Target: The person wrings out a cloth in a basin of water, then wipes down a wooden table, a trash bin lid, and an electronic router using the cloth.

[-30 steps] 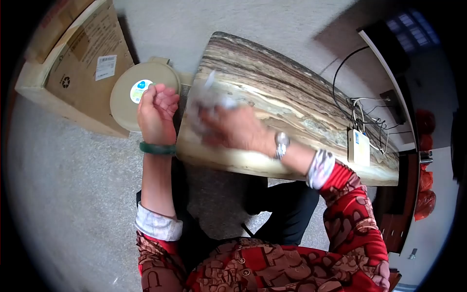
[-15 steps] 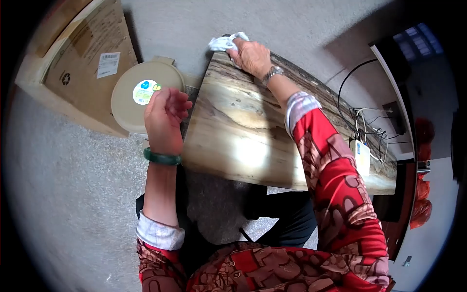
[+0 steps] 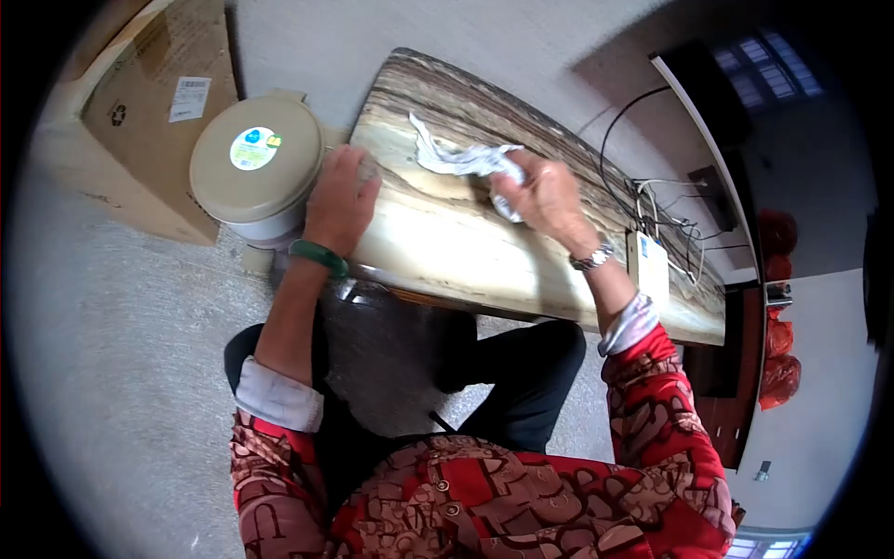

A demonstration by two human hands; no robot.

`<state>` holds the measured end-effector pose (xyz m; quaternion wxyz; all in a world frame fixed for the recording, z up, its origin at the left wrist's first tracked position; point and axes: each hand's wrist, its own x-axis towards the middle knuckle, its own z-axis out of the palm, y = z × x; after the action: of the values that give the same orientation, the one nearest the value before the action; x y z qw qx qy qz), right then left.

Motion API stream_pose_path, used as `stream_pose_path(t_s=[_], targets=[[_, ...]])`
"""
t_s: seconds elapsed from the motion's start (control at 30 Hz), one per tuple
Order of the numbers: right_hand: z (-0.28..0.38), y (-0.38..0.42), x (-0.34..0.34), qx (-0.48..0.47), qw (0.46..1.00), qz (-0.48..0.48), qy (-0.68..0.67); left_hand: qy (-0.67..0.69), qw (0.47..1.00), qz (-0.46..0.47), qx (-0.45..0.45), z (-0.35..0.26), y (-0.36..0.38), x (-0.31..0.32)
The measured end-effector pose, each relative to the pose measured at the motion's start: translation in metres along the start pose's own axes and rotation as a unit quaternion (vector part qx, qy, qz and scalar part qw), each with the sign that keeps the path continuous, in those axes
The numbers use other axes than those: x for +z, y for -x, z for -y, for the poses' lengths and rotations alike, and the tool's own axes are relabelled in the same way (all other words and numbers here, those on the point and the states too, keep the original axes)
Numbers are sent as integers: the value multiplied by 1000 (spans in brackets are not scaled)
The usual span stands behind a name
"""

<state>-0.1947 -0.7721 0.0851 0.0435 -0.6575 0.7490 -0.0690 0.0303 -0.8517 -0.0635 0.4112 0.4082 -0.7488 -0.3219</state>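
Observation:
A long marble-patterned tabletop stretches away in front of me. My right hand, with a metal watch at its wrist, grips one end of a crumpled white cloth. The rest of the cloth trails to the left over the tabletop. At the left end of the table, my left hand lies with its fingers over the edge, a green bangle on the wrist. It holds nothing that I can see. Just left of this hand stands a round bin with a beige lid and a sticker on top.
A cardboard box leans at the upper left, beside the bin. Black and white cables and a white box-shaped device occupy the table's right part. Red plastic bags hang at the far right. My knees are below the table's near edge.
My right hand has come off the far left corner, moving right and nearer with the cloth. My left hand has turned palm down onto the table edge. The view has shifted slightly.

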Motion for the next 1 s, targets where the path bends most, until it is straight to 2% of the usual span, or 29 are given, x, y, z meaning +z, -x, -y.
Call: stream_pose_path(t_s=[0.03, 0.07, 0.1, 0.17, 0.2, 0.23, 0.3, 0.37, 0.43, 0.5, 0.57, 0.63, 0.73, 0.83, 0.87, 0.97, 1.0], targets=[[-6, 4, -13, 1, 999, -34, -8, -28, 999, -27, 22, 0, 1, 3], [-7, 4, -27, 1, 999, -21, 48, -36, 999, -23, 24, 1, 3, 5], [-7, 2, -31, -16, 998, -27, 45, -31, 999, -19, 27, -2, 3, 4], [-21, -15, -18, 21, 995, -10, 99, -19, 1000, -11, 0, -8, 1, 0], [-33, -27, -1, 81, 991, 0, 110, -19, 1000, -10, 0, -10, 1, 0], [-25, -37, 8, 163, 977, 71, 119, -3, 1000, -10, -3, -11, 1, 0], [-25, -43, 56, 124, 989, 12, 82, 8, 1000, -11, -6, -12, -1, -2], [27, -38, 59, 79, 990, -12, 113, 8, 1000, -11, -4, -14, -3, -3], [49, -45, 83, -23, 991, -100, 90, -16, 1000, -3, 2, -12, -3, -2], [67, -54, 92, -100, 985, -139, 33, -37, 999, 4, 17, -12, -6, 1], [60, -71, 93, -116, 986, -117, 9, -42, 999, 10, 1, -11, -3, 0], [30, -93, 93, -122, 980, -151, 46, -58, 998, 15, 0, -18, -1, -3], [-52, -103, 75, 4, 971, -156, 181, -75, 997, 15, 1, -18, -1, -5], [-141, -79, 46, 213, 958, -73, 176, -82, 997, 14, 3, -17, -1, -3], [-178, -68, 45, 245, 949, -69, 186, -90, 996, 10, 6, -17, -1, -3], [-201, -51, 39, 351, 917, -78, 175, -102, 994, 29, -19, -20, -1, -1], [-188, -60, 39, 361, 916, -61, 167, -104, 994, 27, -21, -21, -1, -2]])
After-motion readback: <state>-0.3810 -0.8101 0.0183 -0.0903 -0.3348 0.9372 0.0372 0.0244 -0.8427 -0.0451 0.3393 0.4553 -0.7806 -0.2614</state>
